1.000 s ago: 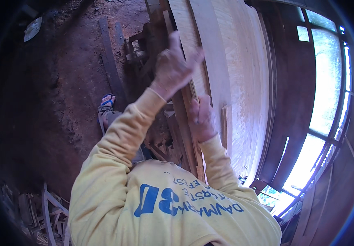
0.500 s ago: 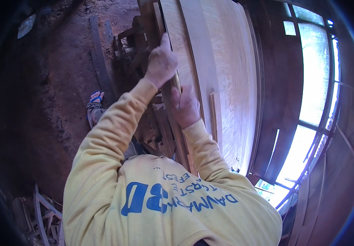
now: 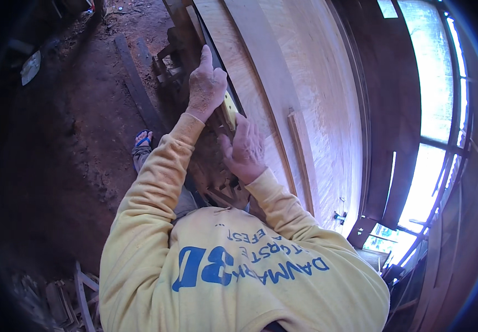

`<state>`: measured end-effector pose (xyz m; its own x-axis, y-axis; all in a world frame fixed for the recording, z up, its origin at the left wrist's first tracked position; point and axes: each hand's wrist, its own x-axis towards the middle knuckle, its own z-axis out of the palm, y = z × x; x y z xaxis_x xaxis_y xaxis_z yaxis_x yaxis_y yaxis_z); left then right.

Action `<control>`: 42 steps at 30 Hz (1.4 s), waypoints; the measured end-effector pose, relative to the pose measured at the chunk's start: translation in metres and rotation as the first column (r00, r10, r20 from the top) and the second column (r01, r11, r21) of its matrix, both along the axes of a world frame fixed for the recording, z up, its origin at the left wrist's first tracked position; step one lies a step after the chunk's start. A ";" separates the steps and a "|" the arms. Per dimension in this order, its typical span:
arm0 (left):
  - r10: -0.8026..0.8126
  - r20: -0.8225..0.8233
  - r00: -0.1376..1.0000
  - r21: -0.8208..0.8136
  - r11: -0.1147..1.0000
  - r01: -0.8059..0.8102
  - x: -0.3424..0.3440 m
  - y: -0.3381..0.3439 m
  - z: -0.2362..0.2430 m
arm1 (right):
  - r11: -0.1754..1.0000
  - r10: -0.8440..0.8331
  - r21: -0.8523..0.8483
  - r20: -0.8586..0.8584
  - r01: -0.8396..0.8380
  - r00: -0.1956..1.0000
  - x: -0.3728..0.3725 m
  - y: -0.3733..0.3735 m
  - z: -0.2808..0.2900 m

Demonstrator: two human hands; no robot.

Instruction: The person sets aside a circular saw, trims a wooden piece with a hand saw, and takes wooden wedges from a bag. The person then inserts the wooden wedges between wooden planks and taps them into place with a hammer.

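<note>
My left hand [image 3: 207, 88] lies over a narrow yellow piece with dark holes [image 3: 229, 112] at the edge of the pale plywood sheets [image 3: 319, 72], index finger pointing along the edge, other fingers curled on the piece. My right hand [image 3: 246, 149] rests at that piece's near end, fingertips touching it, thumb spread out from the fingers. A dark narrow band [image 3: 212, 37] runs along the plywood edge beyond my left hand. A short wooden batten [image 3: 302, 155] lies on the boards to my right.
Dirt floor [image 3: 67, 138] is on my left, with a long plank [image 3: 136, 88], my sandalled foot [image 3: 142, 138] and scrap wood [image 3: 78, 299]. Dark timber pieces crowd under the stack's edge. A wall with bright window openings [image 3: 427, 72] stands on the right.
Both hands have shifted leftward in the view along with the boards' edge. My right hand's grip has loosened, and more of the yellow piece shows between the hands.
</note>
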<state>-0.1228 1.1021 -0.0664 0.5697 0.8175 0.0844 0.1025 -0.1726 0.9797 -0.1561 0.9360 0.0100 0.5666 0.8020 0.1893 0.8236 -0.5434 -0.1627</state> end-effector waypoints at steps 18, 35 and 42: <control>-0.074 0.051 0.996 -0.028 0.997 0.076 -0.007 -0.010 0.012 | 0.937 -0.251 -0.305 -0.248 0.170 0.936 0.013 0.004 0.008; 0.157 0.297 0.942 -0.744 0.656 0.125 0.020 0.051 0.001 | 0.973 -0.026 0.198 -0.404 0.115 0.915 -0.027 -0.072 0.060; -0.017 0.228 0.974 -0.705 0.687 0.177 0.045 0.072 -0.009 | 0.816 -0.296 0.298 -0.520 0.495 0.801 -0.016 -0.061 0.067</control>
